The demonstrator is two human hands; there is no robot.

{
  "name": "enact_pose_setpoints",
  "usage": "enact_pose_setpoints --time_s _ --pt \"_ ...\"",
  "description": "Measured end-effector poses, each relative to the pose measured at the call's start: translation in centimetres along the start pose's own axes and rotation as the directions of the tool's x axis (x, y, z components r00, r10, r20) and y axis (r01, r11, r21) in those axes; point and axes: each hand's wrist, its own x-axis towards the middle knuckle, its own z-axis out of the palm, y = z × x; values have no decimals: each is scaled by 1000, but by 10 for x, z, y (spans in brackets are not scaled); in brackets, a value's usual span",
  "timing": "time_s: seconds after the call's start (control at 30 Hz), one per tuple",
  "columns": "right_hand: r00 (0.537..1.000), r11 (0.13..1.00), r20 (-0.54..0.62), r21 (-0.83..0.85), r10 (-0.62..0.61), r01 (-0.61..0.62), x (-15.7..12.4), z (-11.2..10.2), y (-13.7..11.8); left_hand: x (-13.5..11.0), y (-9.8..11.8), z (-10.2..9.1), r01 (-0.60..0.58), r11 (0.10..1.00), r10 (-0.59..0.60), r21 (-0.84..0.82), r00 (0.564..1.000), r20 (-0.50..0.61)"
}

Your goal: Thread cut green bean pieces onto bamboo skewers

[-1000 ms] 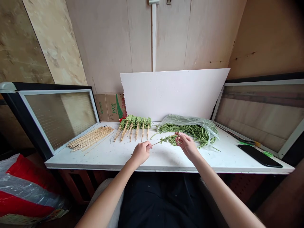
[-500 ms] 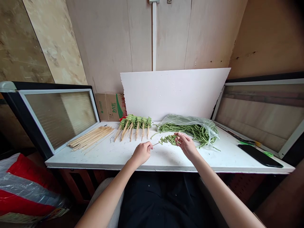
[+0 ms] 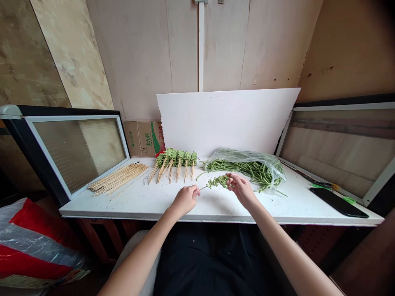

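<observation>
My left hand is closed round the bare end of a bamboo skewer, held just above the white table. Folded green bean is threaded along the skewer in a wavy row. At its far end my right hand pinches the bean between thumb and fingers; the skewer's tip is hidden there. Behind my right hand, long green beans lie in a clear plastic bag. Finished bean skewers are stacked at the back, their bare sticks pointing towards me.
Loose bamboo skewers lie in a pile at the left. A black phone and a green ring are at the right edge. A cardboard box and a white board stand at the back, with framed panels on both sides.
Both hands stay almost in place, still holding the skewer and the bean. Only slight shifts show.
</observation>
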Motion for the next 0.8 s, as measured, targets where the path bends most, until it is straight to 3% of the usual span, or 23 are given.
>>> enact_pose_setpoints --time_s 0.3,0.8 --pt "996 992 84 -122 -11 21 -3 7 9 -1 -1 10 -43 998 45 -48 999 31" --pt "999 993 -21 -111 -39 37 2 -5 -3 7 -12 2 -66 993 51 -97 988 -144"
